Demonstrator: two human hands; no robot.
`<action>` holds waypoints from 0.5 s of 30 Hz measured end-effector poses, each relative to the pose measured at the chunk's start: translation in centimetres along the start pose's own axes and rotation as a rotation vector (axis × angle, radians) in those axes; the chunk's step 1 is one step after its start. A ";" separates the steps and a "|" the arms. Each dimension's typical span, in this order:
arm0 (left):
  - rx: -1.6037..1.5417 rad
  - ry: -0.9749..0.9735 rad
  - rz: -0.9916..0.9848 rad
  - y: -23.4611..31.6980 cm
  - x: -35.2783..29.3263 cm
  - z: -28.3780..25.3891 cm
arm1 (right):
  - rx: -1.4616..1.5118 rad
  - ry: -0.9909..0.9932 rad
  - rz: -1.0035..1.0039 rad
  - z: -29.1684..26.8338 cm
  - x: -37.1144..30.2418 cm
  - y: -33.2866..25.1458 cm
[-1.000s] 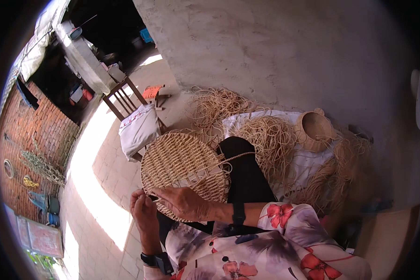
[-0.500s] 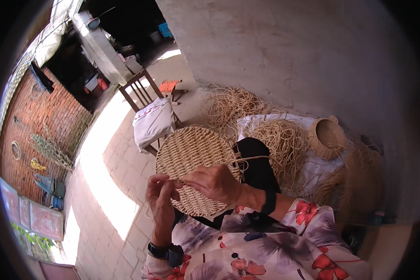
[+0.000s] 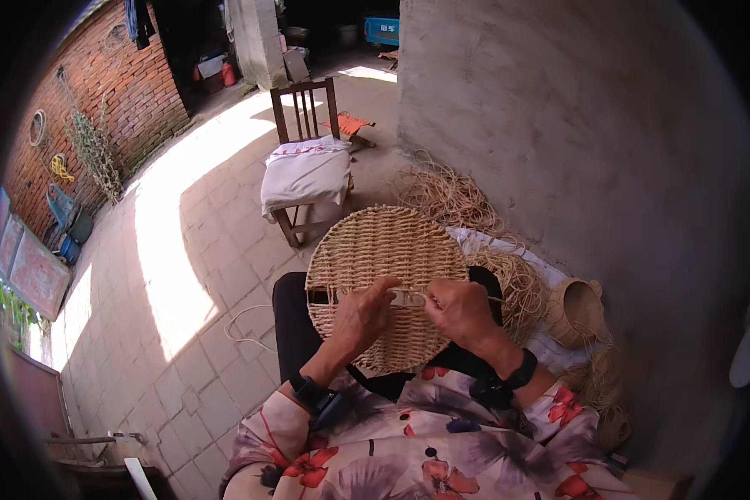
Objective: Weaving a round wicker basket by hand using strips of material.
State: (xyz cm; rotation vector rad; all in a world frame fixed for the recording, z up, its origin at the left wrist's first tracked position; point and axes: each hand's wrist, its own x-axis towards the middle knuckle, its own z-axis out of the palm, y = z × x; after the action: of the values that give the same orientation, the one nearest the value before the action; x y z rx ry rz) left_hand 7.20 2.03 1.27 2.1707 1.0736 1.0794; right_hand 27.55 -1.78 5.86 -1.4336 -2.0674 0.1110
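Apparently, in the head view, filling the gap across the lower middle of a round woven disc [image 3: 387,242], resting on the dark-trousered lap [image 3: 290,308]. Probably mid-weave: working pale cord [image 3: 408,292] along that gap. Calls next for an even pull, drawing the cord snug without bending the disc. Gripping the cord with the right hand [image 3: 461,310], fingers curled closed, knuckles up. Reaching over the disc with the left hand [image 3: 367,314], fingers partly bent toward the right. Cannot tell the left hold for sure, fingertips too small. Slanting both forearms [image 3: 326,359] inward, low and level.
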 end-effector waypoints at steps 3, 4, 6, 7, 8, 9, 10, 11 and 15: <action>0.118 -0.074 0.053 0.5 0.3 0.6 | -0.110 -0.055 -0.035 0.6 0.4 0.0; 0.138 -0.064 0.099 0.6 0.2 0.6 | -0.155 -0.081 -0.039 0.8 0.6 0.0; 0.161 -0.046 0.138 0.6 0.0 0.7 | -0.186 -0.101 -0.054 0.7 0.9 -0.5; 0.162 -0.058 0.135 0.4 -0.1 0.9 | -0.218 -0.112 -0.057 0.7 1.0 -0.6; 0.164 -0.071 0.131 0.1 -0.1 1.0 | -0.219 -0.116 -0.064 0.7 1.1 -0.7; 0.164 -0.064 0.127 -0.1 -0.1 1.2 | -0.194 -0.065 -0.056 0.6 1.1 -0.6; 0.142 -0.065 0.114 -0.3 0.0 1.4 | -0.167 -0.015 -0.044 0.7 1.0 -0.6; 0.121 -0.065 0.101 -0.4 -0.1 1.5 | -0.165 -0.018 -0.047 0.9 0.9 -0.7; 0.151 -0.046 0.060 -0.4 -0.2 1.9 | -0.195 -0.100 -0.076 2.6 0.8 0.4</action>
State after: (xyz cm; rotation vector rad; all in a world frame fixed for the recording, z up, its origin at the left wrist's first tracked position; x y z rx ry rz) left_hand 8.46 1.91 -0.16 2.3482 1.1077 0.9978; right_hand 26.33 -0.29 3.97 -1.4881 -2.2635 -0.0519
